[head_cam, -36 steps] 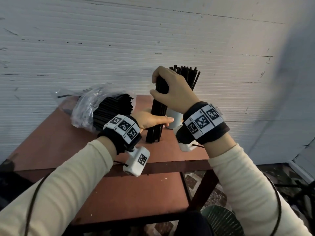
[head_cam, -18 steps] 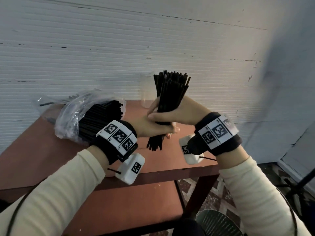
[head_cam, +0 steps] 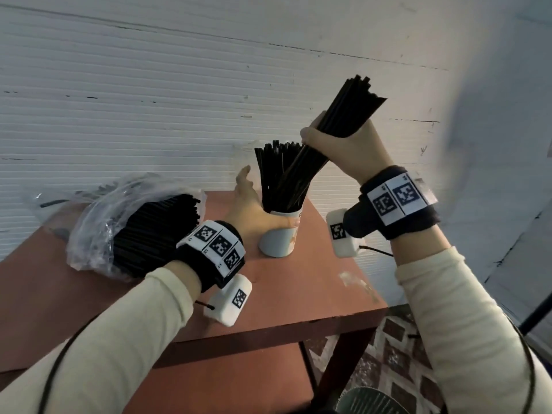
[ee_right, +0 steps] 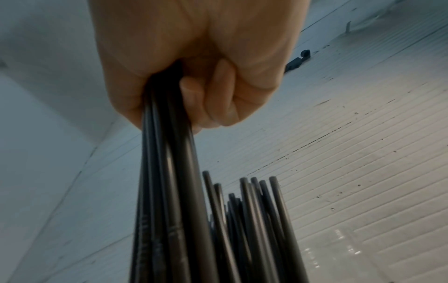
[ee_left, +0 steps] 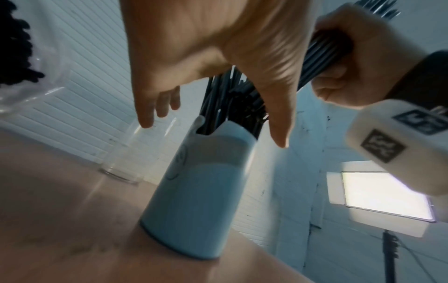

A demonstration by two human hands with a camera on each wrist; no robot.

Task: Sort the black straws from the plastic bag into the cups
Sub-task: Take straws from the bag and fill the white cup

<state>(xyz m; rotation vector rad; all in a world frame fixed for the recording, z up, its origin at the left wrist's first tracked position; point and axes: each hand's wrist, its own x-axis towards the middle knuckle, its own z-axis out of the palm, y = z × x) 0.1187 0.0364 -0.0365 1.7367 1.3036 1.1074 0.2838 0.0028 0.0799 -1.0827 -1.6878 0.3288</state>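
Observation:
A white paper cup (head_cam: 279,234) (ee_left: 198,201) stands on the table with several black straws (head_cam: 276,171) (ee_left: 232,107) upright in it. My right hand (head_cam: 337,138) (ee_right: 194,76) grips a thick tilted bundle of black straws (head_cam: 349,112) (ee_right: 164,191) whose lower ends reach into the cup. My left hand (head_cam: 257,210) (ee_left: 213,132) is open and straddles the cup's top, thumb on the front, fingers raised behind. A clear plastic bag (head_cam: 98,222) full of black straws lies at the left.
An empty clear plastic cup (head_cam: 242,156) (ee_left: 126,153) stands behind the paper cup by the white wall. The reddish table (head_cam: 313,294) ends just right of the cup, above a lower shelf (head_cam: 224,383). A lit panel (ee_left: 383,195) on a stand is at the right.
Both hands held the bundle together over the table. Now the right hand alone has carried it up and right, ends into the cup. The left hand let go and moved to the cup.

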